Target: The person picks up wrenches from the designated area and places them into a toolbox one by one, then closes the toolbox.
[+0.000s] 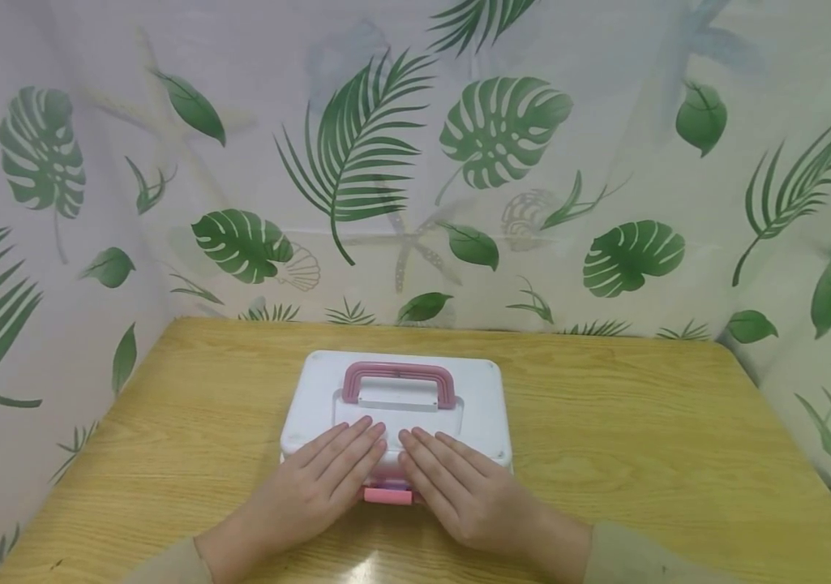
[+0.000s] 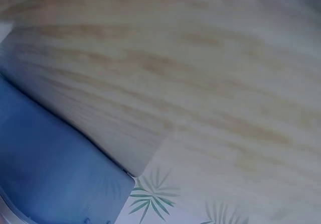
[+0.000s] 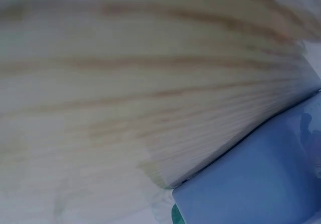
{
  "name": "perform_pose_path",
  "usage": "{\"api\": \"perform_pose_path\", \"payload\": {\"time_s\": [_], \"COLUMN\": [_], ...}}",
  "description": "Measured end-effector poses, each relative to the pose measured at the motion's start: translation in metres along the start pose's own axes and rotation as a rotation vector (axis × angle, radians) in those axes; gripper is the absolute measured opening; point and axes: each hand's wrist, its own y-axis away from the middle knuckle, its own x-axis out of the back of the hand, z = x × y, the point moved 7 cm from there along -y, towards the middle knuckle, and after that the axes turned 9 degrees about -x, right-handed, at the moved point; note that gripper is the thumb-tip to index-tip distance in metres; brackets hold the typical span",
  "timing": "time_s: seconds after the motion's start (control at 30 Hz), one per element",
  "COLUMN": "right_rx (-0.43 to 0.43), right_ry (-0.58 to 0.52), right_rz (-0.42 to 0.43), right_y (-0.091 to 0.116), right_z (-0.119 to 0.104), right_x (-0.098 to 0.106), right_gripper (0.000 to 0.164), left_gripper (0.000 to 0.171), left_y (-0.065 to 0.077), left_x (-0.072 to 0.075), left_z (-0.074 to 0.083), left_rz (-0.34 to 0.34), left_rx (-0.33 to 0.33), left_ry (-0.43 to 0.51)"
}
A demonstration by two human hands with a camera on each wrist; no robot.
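A white plastic carrying case (image 1: 298, 405) with a closed lid sits on the table. A dusky pink carrying handle (image 1: 399, 371) is on top of its lid, and a brighter pink latch (image 1: 388, 495) is at the front edge. My left hand (image 1: 320, 478) rests on the front left of the lid, its fingers straight and together. On the front right, my right hand (image 1: 469, 487) lies the same way, with the latch between the two hands. Tinted blue, the case's side (image 2: 55, 153) fills a corner of the left wrist view, and its other side (image 3: 251, 169) shows in the right wrist view.
The wood-grain table (image 1: 641, 438) extends on both sides of the case. Behind and beside it hangs a pale curtain (image 1: 386, 284) printed with green leaves. Both wrist views show mostly blurred tabletop close up.
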Motion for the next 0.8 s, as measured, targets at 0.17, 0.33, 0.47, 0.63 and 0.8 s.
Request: {"api": "perform_pose_path", "payload": {"time_s": [0.17, 0.33, 0.47, 0.63, 0.8], "right_rx": [-0.010, -0.022, -0.030, -0.048, -0.084], "right_ry": [-0.001, -0.017, -0.034, -0.070, -0.124], "right_rz": [0.004, 0.017, 0.037, 0.039, 0.029], "right_y": [-0.0027, -0.0047, -0.0054, -0.0063, -0.0098], "right_z": [0.0002, 0.0012, 0.0021, 0.0037, 0.0074], "right_x": [0.0026, 0.0046, 0.0054, 0.0054, 0.0066], "right_gripper": [0.039, 0.039, 0.038, 0.038, 0.037], "left_gripper": [0.053, 0.055, 0.055, 0.055, 0.053], "left_y": [-0.0009, -0.0014, -0.0022, -0.0022, -0.0028], "left_x": [0.0007, 0.0004, 0.0003, 0.0004, 0.0018], "left_z": [-0.0001, -0.0006, -0.0006, -0.0015, -0.0031], "left_rz": [0.009, -0.003, -0.009, -0.008, 0.012], "left_rx": [0.028, 0.034, 0.030, 0.037, 0.038], "left_ry": [0.048, 0.070, 0.054, 0.060, 0.075]}}
